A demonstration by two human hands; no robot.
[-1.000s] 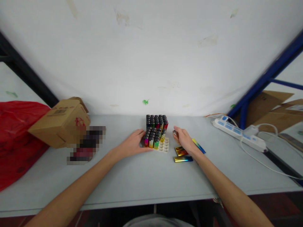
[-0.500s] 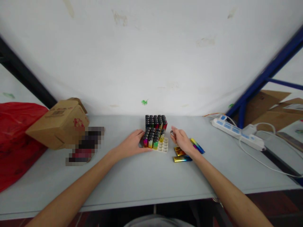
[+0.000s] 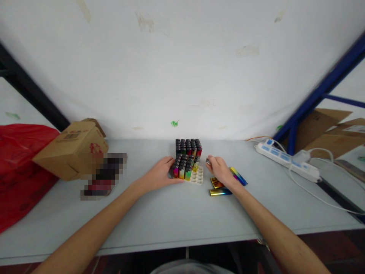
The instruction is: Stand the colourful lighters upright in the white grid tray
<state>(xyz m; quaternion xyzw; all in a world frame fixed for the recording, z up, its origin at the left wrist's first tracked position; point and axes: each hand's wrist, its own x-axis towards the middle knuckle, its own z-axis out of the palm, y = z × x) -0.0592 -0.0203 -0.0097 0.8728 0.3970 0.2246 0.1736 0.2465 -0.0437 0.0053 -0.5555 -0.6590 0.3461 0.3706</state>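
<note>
A pale tray [image 3: 197, 177] with round-edged slots stands mid-table, its left and middle slots holding upright lighters [image 3: 181, 169] with black tops and coloured bodies. My left hand [image 3: 159, 174] is around the tray's left side, thumb along the front edge and fingers at the back left. To the right of the tray, my right hand [image 3: 219, 170] is closed on a lighter [image 3: 208, 161]; only its metal-tipped end shows. Several shiny gold and blue slim pieces [image 3: 220, 192] lie on the table under and beside my right wrist; their exact kind is unclear.
Behind the tray stands another block of upright lighters [image 3: 188, 146]. At left are a cardboard box [image 3: 72, 150], a red plastic bag [image 3: 23, 175] and a blurred-out item [image 3: 104, 177]. A white power strip [image 3: 288, 161] with cables lies at right, near a blue metal frame [image 3: 313, 87].
My right hand has barely shifted, its fingers curling slightly lower around the lighter. My left hand stays at the tray. The whole view has moved a touch.
</note>
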